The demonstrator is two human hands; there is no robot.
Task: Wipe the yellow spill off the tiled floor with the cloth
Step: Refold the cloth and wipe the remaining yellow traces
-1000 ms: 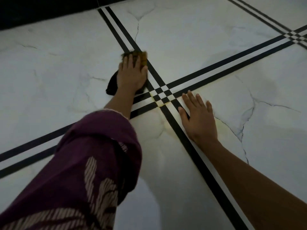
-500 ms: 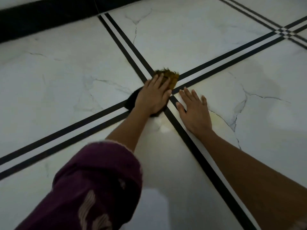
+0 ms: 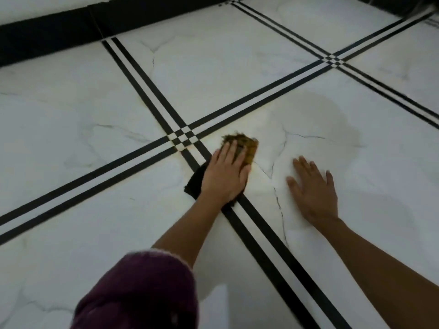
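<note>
My left hand (image 3: 226, 176) presses flat on a cloth (image 3: 247, 146) that is dark at its near end and stained yellow-brown at its far end. The cloth lies across the black double stripe, just right of the stripe crossing (image 3: 183, 137). A faint yellow film (image 3: 259, 181) tints the white tile beside and below the cloth, along a thin crack. My right hand (image 3: 313, 188) rests palm down on the tile to the right of the cloth, fingers spread, holding nothing.
White marble-look floor tiles (image 3: 213, 67) carry black double stripes that cross again at the far right (image 3: 332, 60). A black skirting band (image 3: 59, 32) runs along the far edge. My maroon sleeve (image 3: 142, 293) fills the lower left.
My left hand has slid the cloth rightward, from left of the stripe crossing to the tile right of it. My right hand has shifted right, staying flat on the floor.
</note>
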